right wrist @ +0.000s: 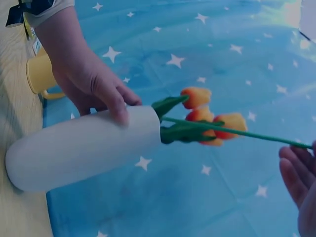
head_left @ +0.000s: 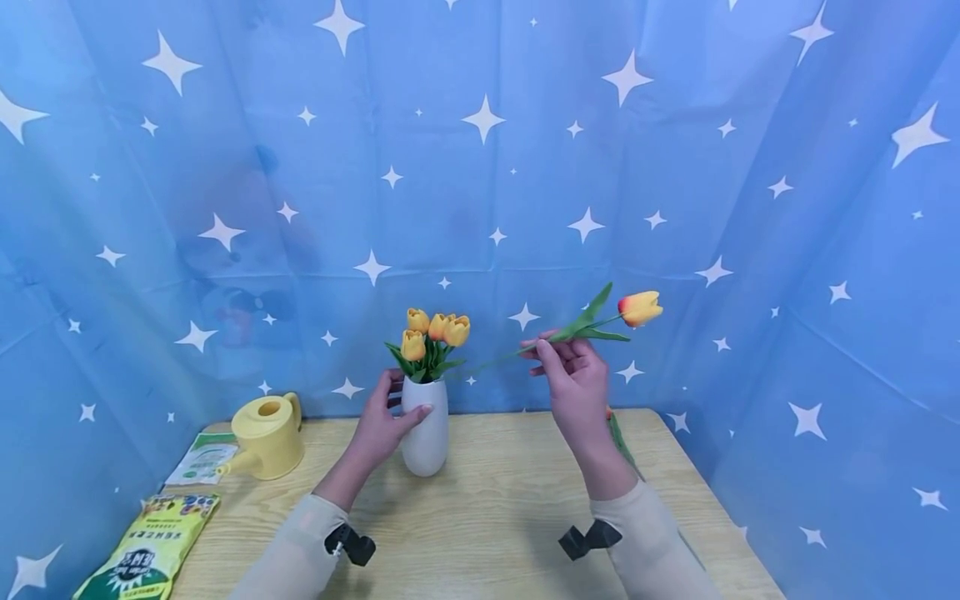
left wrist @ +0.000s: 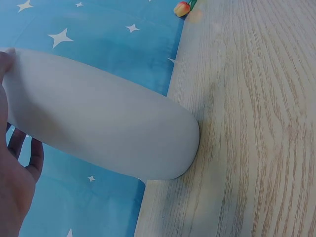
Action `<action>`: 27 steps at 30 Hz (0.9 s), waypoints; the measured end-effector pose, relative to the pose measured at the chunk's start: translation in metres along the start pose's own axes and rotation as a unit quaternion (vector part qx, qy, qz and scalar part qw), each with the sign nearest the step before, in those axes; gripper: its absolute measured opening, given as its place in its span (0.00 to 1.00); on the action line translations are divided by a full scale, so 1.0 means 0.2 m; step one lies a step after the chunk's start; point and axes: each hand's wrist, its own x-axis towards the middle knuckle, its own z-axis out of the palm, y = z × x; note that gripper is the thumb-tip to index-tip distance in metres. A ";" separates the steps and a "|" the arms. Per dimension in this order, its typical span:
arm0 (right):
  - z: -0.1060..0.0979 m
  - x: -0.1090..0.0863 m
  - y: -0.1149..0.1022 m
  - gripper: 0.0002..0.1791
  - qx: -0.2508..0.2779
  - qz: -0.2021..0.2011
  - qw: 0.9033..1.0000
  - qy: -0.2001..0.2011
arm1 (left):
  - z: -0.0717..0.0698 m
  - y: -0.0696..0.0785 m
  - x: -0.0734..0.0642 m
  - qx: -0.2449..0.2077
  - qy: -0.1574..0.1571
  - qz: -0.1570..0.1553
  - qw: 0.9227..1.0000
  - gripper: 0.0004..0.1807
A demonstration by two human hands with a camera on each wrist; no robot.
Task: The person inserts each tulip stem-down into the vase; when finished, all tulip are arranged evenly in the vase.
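My left hand (head_left: pixel 382 421) grips a white vase (head_left: pixel 425 433) near its top, thumb on the front and fingers behind. The vase stands upright on the table and holds several yellow-orange tulips (head_left: pixel 412 345) with green leaves. To the right, my right hand (head_left: pixel 577 379) pinches the stem of another tulip (head_left: pixel 640 309) between thumb and fingers. Its red-and-yellow bloom points up and right, while the bare stem slants down left toward the vase. In the right wrist view, that green stem (right wrist: pixel 256 136) crosses in front of the blooms, its end close to the vase rim.
A yellow watering can (head_left: pixel 267 437) stands on the left of the wooden table (head_left: pixel 495 533). Beside it lie a white-green packet (head_left: pixel 202 458) and a yellow-green bag (head_left: pixel 153 546). Another tulip (head_left: pixel 621 437) lies behind my right forearm. A blue starry curtain (head_left: pixel 480 192) surrounds the table.
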 end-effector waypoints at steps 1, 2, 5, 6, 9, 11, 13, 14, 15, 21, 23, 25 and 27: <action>0.02 0.01 0.00 0.12 -0.005 -0.007 1.000 -0.005 | 0.00 0.00 0.00 0.000 0.000 0.001 1.000 0.41; 0.03 0.01 -0.01 0.11 -0.010 -0.013 1.000 -0.010 | 0.00 0.00 0.00 0.000 0.001 0.002 1.000 0.41; 0.07 0.03 -0.02 0.08 -0.020 -0.027 0.999 -0.027 | 0.00 0.00 0.00 0.000 0.001 0.006 1.000 0.40; 0.08 0.03 -0.02 0.08 -0.023 -0.029 0.999 -0.034 | 0.00 -0.01 0.00 0.000 0.001 0.006 1.000 0.40; 0.12 0.04 -0.02 0.08 -0.033 -0.028 0.998 -0.055 | 0.00 -0.01 0.00 0.000 0.000 0.007 1.000 0.40; 0.14 0.05 -0.02 0.10 -0.044 -0.023 0.996 -0.067 | 0.00 -0.01 0.00 0.001 0.000 0.007 1.000 0.40; 0.16 0.06 -0.03 0.11 -0.063 -0.017 0.995 -0.078 | 0.00 0.00 0.00 0.002 0.001 0.006 1.000 0.40; 0.17 0.06 -0.03 0.12 -0.074 -0.012 0.994 -0.082 | 0.00 0.00 0.00 0.002 0.002 0.006 1.000 0.40; 0.18 0.07 -0.03 0.13 -0.083 -0.007 0.993 -0.085 | 0.00 0.00 0.00 0.004 0.002 0.005 1.000 0.41; 0.28 0.13 -0.06 0.07 -0.163 -0.034 0.979 -0.117 | 0.00 0.01 0.00 0.006 0.002 -0.001 1.000 0.42; 0.32 0.14 -0.07 0.04 -0.180 -0.048 0.973 -0.134 | 0.00 0.00 0.00 0.005 0.001 0.001 1.000 0.41; 0.36 0.16 -0.07 0.04 -0.191 -0.048 0.969 -0.152 | 0.00 0.00 0.00 0.005 0.001 0.002 1.000 0.41; 0.39 0.17 -0.07 0.03 -0.195 -0.036 0.966 -0.165 | 0.00 -0.01 0.00 0.004 0.001 0.003 1.000 0.41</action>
